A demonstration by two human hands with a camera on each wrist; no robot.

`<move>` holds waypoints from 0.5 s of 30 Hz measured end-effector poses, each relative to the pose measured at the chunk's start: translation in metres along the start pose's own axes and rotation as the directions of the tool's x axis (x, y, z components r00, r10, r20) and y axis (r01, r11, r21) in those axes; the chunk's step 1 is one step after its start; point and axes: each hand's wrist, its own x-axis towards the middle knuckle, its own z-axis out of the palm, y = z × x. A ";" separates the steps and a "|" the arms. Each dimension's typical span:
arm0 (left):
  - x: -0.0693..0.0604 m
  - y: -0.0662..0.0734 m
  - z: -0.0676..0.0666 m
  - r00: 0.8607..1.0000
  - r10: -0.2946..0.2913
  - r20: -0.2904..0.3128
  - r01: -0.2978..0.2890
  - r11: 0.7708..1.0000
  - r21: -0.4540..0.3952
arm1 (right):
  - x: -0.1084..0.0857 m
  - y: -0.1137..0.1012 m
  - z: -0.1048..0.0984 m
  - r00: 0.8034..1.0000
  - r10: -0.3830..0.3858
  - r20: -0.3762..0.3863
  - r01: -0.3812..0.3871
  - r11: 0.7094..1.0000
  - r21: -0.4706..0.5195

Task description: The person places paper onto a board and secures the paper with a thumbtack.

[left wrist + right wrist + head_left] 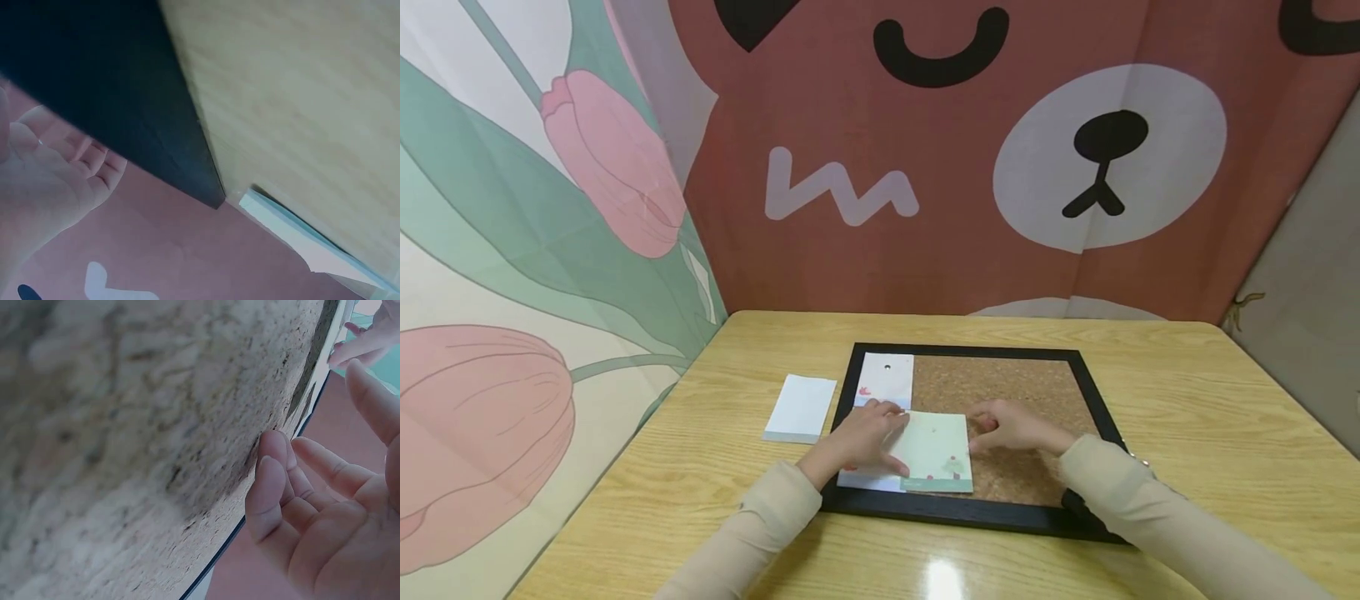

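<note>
My left hand (861, 437) lies with fingers spread, thumb and fingertips at the left edge of the green pad (934, 454). My right hand (1011, 425) is half open, fingers loosely bent, gripping nothing, just beside the pad's right edge. Pad sits between both hands, left of centre on the board (1000, 379). Its darker band faces me, sides running roughly front to back; outline near square, so I cannot tell the long axis.

Upper sheet (887, 379) lies at the board's far left corner; lower sheet (871, 481), partly under my left hand, adjoins the pad. Dark object (1075, 502) by my right sleeve is mostly hidden. White pad (801, 407), long axis front to back, lies left of the board on the table (625, 525).
</note>
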 end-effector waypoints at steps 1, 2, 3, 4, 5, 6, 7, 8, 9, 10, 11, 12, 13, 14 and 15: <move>0.000 0.000 0.001 1.000 0.002 0.005 -0.002 1.000 0.002 | -0.001 0.001 -0.001 1.000 0.000 0.002 0.000 1.000 0.008; 0.001 0.000 0.001 1.000 0.003 0.012 -0.003 1.000 0.001 | -0.001 0.001 -0.001 1.000 0.003 0.003 -0.003 1.000 0.020; 0.001 0.000 0.001 1.000 0.006 0.019 -0.006 1.000 0.002 | -0.002 0.001 -0.002 1.000 0.000 0.004 0.000 1.000 0.023; 0.002 0.000 0.001 1.000 0.008 0.028 -0.008 1.000 0.003 | -0.002 0.001 -0.002 1.000 -0.003 0.002 0.003 1.000 0.024; 0.002 0.000 0.001 0.999 0.012 0.038 -0.012 1.000 0.009 | -0.003 0.001 -0.003 1.000 -0.009 -0.001 0.009 1.000 0.022; 0.003 0.000 0.000 0.999 0.014 0.050 -0.014 1.000 0.011 | -0.003 0.001 -0.003 1.000 -0.008 -0.003 0.008 1.000 0.023; 0.004 0.001 0.000 0.998 0.016 0.061 -0.017 1.000 0.013 | -0.004 0.001 -0.003 1.000 -0.008 -0.003 0.008 1.000 0.026; 0.004 0.001 -0.001 0.997 0.018 0.072 -0.020 1.000 0.019 | -0.004 0.001 -0.003 1.000 -0.006 -0.004 0.006 1.000 0.025; 0.005 0.001 -0.001 0.997 0.019 0.081 -0.021 1.000 0.022 | -0.004 0.001 -0.004 1.000 -0.004 -0.004 0.004 1.000 0.024; 0.005 0.002 -0.001 0.996 0.021 0.090 -0.023 0.999 0.024 | -0.005 0.001 -0.004 1.000 -0.001 -0.005 0.001 1.000 0.021; 0.006 0.002 -0.001 0.995 0.024 0.096 -0.026 0.999 0.025 | -0.005 0.001 -0.004 1.000 0.004 -0.005 -0.004 1.000 0.022; 0.006 0.002 -0.001 0.995 0.024 0.102 -0.026 1.000 0.018 | -0.005 0.001 -0.004 1.000 0.008 -0.005 -0.008 1.000 0.023; 0.006 0.002 -0.001 0.994 0.027 0.107 -0.029 0.999 0.014 | -0.006 0.001 -0.004 1.000 0.011 -0.006 -0.011 1.000 0.023; 0.007 0.002 -0.001 0.993 0.030 0.111 -0.032 0.999 0.009 | -0.006 0.001 -0.005 1.000 0.013 -0.006 -0.013 1.000 0.021; 0.007 0.002 -0.001 0.993 0.032 0.115 -0.032 0.999 -0.002 | -0.007 0.001 -0.005 1.000 0.016 -0.007 -0.016 1.000 0.022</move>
